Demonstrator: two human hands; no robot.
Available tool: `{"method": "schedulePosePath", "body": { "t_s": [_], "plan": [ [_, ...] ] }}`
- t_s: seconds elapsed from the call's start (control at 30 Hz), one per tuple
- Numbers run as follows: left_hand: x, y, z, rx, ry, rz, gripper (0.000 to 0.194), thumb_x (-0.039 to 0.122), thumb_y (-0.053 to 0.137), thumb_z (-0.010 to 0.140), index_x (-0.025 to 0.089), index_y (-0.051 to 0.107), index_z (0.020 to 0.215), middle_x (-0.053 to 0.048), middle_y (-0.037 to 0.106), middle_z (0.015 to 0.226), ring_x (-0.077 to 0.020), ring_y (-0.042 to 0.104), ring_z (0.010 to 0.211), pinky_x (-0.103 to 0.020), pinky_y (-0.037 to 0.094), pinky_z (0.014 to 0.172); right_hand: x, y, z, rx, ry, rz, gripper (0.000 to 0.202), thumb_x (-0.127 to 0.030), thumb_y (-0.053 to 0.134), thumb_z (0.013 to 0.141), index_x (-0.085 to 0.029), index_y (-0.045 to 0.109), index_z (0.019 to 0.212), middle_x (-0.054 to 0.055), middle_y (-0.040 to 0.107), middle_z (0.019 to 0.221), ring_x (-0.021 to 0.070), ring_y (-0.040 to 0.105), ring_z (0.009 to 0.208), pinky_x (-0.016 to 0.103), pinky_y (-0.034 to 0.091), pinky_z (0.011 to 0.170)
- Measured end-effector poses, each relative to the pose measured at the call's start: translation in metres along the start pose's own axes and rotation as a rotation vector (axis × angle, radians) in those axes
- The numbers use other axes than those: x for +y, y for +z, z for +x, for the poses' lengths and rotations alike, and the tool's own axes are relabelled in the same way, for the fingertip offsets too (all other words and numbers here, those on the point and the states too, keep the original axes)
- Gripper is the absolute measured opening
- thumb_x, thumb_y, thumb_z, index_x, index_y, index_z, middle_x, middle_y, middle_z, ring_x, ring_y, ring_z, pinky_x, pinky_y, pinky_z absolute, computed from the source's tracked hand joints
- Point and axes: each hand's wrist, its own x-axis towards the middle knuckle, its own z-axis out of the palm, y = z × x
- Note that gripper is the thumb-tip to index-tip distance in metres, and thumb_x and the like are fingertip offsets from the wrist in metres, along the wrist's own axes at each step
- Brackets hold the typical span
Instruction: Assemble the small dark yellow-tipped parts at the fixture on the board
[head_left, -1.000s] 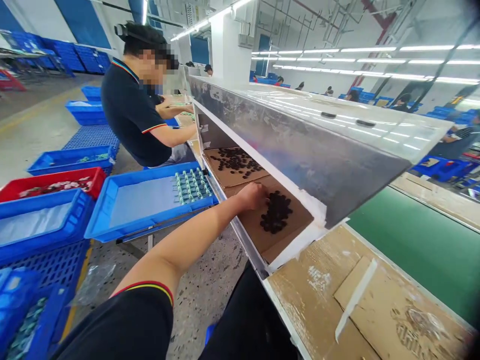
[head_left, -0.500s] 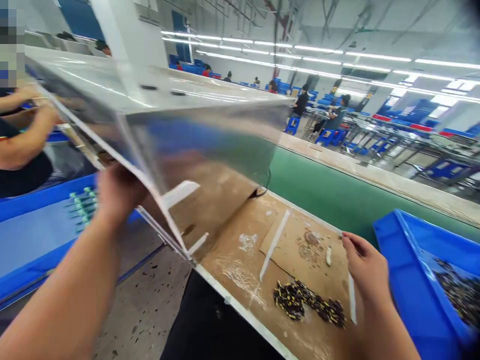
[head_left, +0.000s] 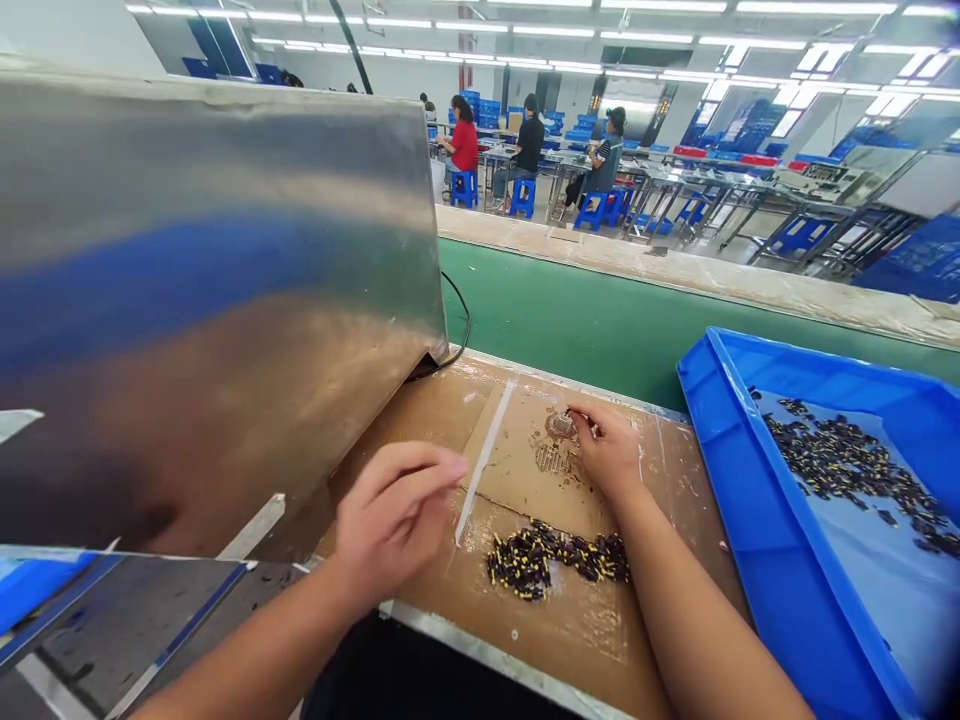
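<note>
While the right hand (head_left: 606,450) reaches over the cardboard sheet (head_left: 525,490) toward the tabletop's (head_left: 562,625) far edge, its thumb and forefinger are pinched together, with any piece between them too small to make out. The left hand (head_left: 397,515) hovers above the tabletop's left part, fingers loosely bent and pointing right, with nothing visible in its grasp. Between the hands, nearer the front edge, lies the pile of black-and-yellow pieces (head_left: 555,555), its right end beside the right forearm. A white tape strip (head_left: 484,465) crosses the sheet's left side. Leftward stands a metal box (head_left: 225,300); rightward, a blue bin (head_left: 757,530) holds more such pieces. Beyond the far edge runs a green surface (head_left: 570,320).
</note>
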Motion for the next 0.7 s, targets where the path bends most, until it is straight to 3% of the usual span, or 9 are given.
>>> {"method": "schedulePosePath", "body": {
  "t_s": [0.1, 0.2, 0.3, 0.4, 0.57, 0.7],
  "plan": [
    [-0.007, 0.038, 0.011, -0.099, -0.055, -0.156, 0.025, 0.011, 0.063, 0.092, 0.026, 0.076, 0.106, -0.006, 0.069, 0.099, -0.0145, 0.067, 0.081, -0.029, 0.058, 0.073, 0.001, 0.002, 0.001, -0.015, -0.032, -0.009, 0.024, -0.033, 0.054, 0.101, -0.025, 0.076, 0.108, 0.006, 0.077, 0.107, 0.0234, 0.068, 0.097, 0.039, 0.052, 0.089],
    [-0.026, 0.083, 0.014, -0.141, -0.321, -0.326, 0.019, 0.021, 0.06, 0.096, 0.024, 0.076, 0.106, -0.008, 0.068, 0.104, -0.0169, 0.066, 0.089, -0.031, 0.056, 0.077, 0.001, 0.002, 0.0, -0.032, -0.039, -0.016, 0.024, -0.032, 0.054, 0.101, -0.025, 0.075, 0.11, 0.006, 0.077, 0.107, 0.0235, 0.068, 0.097, 0.039, 0.053, 0.088],
    [-0.044, 0.108, 0.004, -0.177, -0.577, -0.404, 0.019, 0.024, 0.063, 0.093, 0.02, 0.074, 0.108, -0.01, 0.072, 0.107, -0.0194, 0.067, 0.096, -0.034, 0.055, 0.086, 0.001, 0.003, -0.001, -0.043, -0.044, -0.025, 0.024, -0.031, 0.053, 0.102, -0.025, 0.074, 0.111, 0.006, 0.077, 0.108, 0.0232, 0.068, 0.098, 0.039, 0.053, 0.088],
    [-0.053, 0.109, -0.008, -0.254, -0.721, -0.414, 0.021, 0.024, 0.065, 0.09, 0.019, 0.075, 0.108, -0.01, 0.075, 0.105, -0.0202, 0.068, 0.096, -0.035, 0.055, 0.088, 0.001, 0.004, 0.0, -0.038, -0.043, -0.045, 0.023, -0.031, 0.053, 0.103, -0.025, 0.074, 0.11, 0.006, 0.077, 0.108, 0.0234, 0.068, 0.098, 0.039, 0.054, 0.087],
    [-0.055, 0.098, -0.006, -0.247, -0.754, -0.46, 0.022, 0.026, 0.063, 0.091, 0.018, 0.073, 0.109, -0.01, 0.073, 0.105, -0.0185, 0.07, 0.091, -0.033, 0.058, 0.081, -0.006, 0.0, 0.0, 0.031, -0.064, -0.068, 0.019, -0.03, 0.057, 0.101, -0.024, 0.074, 0.106, 0.004, 0.077, 0.1, 0.0204, 0.069, 0.086, 0.037, 0.054, 0.082],
    [-0.056, 0.098, -0.001, -0.211, -0.819, -0.571, 0.023, 0.025, 0.067, 0.088, 0.017, 0.07, 0.11, -0.009, 0.074, 0.097, -0.0178, 0.072, 0.088, -0.033, 0.061, 0.081, -0.017, -0.01, -0.002, 0.286, -0.091, -0.095, 0.015, -0.027, 0.063, 0.098, -0.024, 0.073, 0.108, 0.005, 0.077, 0.102, 0.019, 0.067, 0.083, 0.034, 0.053, 0.075]
  ]
}}
